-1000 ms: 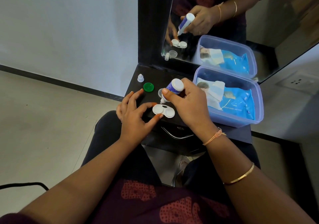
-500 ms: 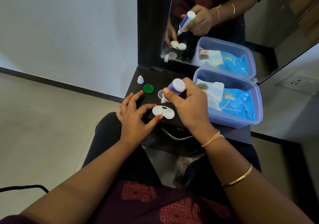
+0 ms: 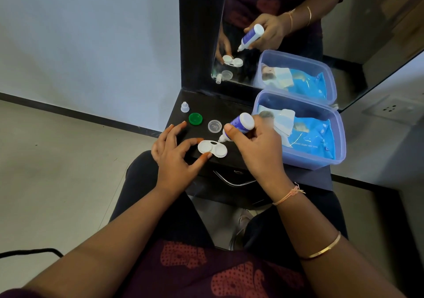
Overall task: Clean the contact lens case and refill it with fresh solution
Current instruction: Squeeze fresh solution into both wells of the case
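Note:
A white two-well contact lens case (image 3: 212, 148) lies open on the black shelf (image 3: 215, 111). My left hand (image 3: 175, 153) pinches its left end between thumb and forefinger. My right hand (image 3: 254, 144) grips a small blue and white solution bottle (image 3: 239, 124), tilted with its nozzle down just above the case's far right edge. A green lid (image 3: 195, 118) and a clear lid (image 3: 215, 126) lie behind the case. The bottle's small clear cap (image 3: 185, 107) stands at the far left.
A blue plastic tub (image 3: 321, 160) with a blue packet and a leaflet takes up the shelf's right side. A mirror (image 3: 286, 33) stands behind and reflects the hands. A drawer handle (image 3: 231, 180) sits under the shelf's front edge. A black cable (image 3: 29, 251) lies on the floor.
The bottle has tipped a little lower and its nozzle has come nearer to the case. My left hand stays on the case's left end.

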